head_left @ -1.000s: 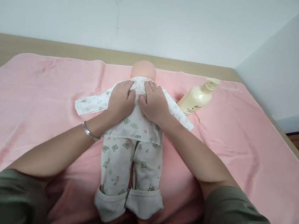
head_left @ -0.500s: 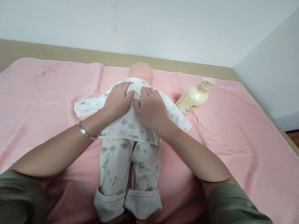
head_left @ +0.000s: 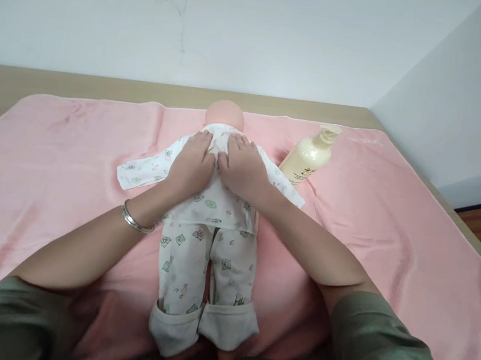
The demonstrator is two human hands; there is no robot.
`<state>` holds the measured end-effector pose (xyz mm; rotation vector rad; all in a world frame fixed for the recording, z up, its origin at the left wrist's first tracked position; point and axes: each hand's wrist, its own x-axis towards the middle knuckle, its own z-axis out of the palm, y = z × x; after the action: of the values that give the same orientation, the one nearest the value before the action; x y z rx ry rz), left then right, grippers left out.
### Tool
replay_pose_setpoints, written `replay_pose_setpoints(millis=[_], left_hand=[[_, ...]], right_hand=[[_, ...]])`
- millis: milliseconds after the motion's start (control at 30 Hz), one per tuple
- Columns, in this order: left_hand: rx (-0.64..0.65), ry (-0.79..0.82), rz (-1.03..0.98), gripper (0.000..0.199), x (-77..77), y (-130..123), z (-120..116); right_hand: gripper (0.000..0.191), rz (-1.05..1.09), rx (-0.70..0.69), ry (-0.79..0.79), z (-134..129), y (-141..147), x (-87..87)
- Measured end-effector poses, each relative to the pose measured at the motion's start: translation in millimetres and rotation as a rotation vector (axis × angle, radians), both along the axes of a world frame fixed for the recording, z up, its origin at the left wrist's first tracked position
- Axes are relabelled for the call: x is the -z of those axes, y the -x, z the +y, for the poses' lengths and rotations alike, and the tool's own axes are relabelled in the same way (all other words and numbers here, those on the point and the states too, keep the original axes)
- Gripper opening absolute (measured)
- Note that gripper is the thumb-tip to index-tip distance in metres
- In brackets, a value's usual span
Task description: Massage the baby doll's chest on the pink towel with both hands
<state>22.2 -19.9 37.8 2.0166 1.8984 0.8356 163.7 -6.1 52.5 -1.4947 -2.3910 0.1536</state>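
Observation:
A baby doll (head_left: pixel 225 114) lies with its bald head away from me, dressed in a white printed top (head_left: pixel 210 214) and matching trousers (head_left: pixel 184 266) with turned-up cuffs. My left hand (head_left: pixel 193 163), with a silver bangle on its wrist, lies flat on the upper left of the top. On the upper right of the top rests my right hand (head_left: pixel 244 168), fingers laid out. The two thumbs are close together over the middle. The doll's sleeves spread out to both sides, and its face is not visible.
A pink blanket (head_left: pixel 66 161) lies under the doll on a wooden surface (head_left: pixel 1 86). Right of the doll, a cream pump bottle (head_left: pixel 309 157) leans near the right sleeve. White walls (head_left: pixel 260 33) stand behind and to the right.
The thumbs have drawn slightly closer together, and the cloth between my hands looks smoother near the collar. The whole view has shifted a little.

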Motion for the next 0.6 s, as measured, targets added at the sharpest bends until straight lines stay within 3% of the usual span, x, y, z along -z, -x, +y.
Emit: replay_pose_setpoints(millis=[100,167,333,433,600], left_hand=[[-0.049,0.025,-0.099,0.062,-1.4,10.4,11.6],[-0.072,0.015,-0.118,0.061,0.1,12.0,13.7],[-0.026,-0.08,-0.01,0.06,4.6,-2.6,-0.4],[0.029,-0.128,0.003,0.059,5.9,-6.1,-3.9],[-0.008,-0.064,-0.117,0.055,5.2,10.6,12.5]], right_hand=[[0.059,-0.086,-0.019,-0.094,-21.0,4.6,-0.1],[0.057,-0.095,-0.029,-0.106,-21.8,4.6,-0.2],[0.055,0.034,0.002,0.043,12.3,-3.5,-1.9],[0.057,0.038,0.038,0.095,18.4,-4.7,-2.7],[0.053,-0.098,-0.064,-0.097,-11.8,0.4,-1.0]])
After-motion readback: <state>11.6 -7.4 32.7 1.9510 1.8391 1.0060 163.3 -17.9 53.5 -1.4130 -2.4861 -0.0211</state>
